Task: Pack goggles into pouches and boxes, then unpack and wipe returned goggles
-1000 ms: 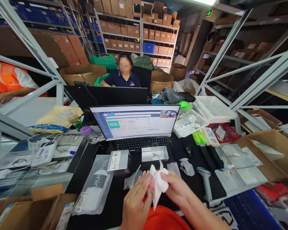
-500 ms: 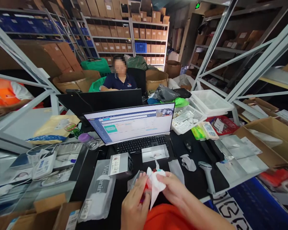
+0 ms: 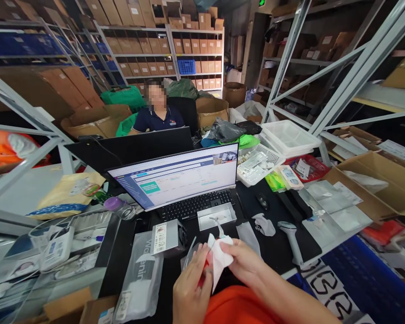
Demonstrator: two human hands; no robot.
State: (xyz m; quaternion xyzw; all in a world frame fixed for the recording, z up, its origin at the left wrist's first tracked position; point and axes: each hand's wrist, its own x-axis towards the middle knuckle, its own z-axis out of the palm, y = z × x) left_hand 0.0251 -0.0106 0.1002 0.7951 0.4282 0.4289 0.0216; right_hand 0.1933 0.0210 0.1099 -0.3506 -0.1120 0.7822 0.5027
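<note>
Close to my body at the desk's front, my left hand (image 3: 195, 276) is closed around a red item (image 3: 207, 261) that its fingers mostly hide, so its kind cannot be made out. A white wiping cloth (image 3: 219, 258) is pinched in my right hand (image 3: 243, 258) and pressed against that red item. A pale strip sticks up beyond the cloth. Just ahead of both hands lies an open, shallow white box (image 3: 218, 217). To the left, a grey-white labelled box (image 3: 165, 238) stands beside a frosted plastic bag (image 3: 140, 274). Some clear plastic shows behind my left fingers.
A monitor (image 3: 175, 175) and keyboard (image 3: 195, 204) stand ahead. Rightward are a mouse (image 3: 262, 201), a crumpled white cloth pouch (image 3: 263, 225) and a barcode scanner (image 3: 290, 240). An open carton (image 3: 381, 180) stands far right. Another person (image 3: 158, 112) sits behind the monitors.
The whole view has shifted slightly, with background things now further left. Both hands keep hold of the cloth and the red item; the cloth's folds look a little different.
</note>
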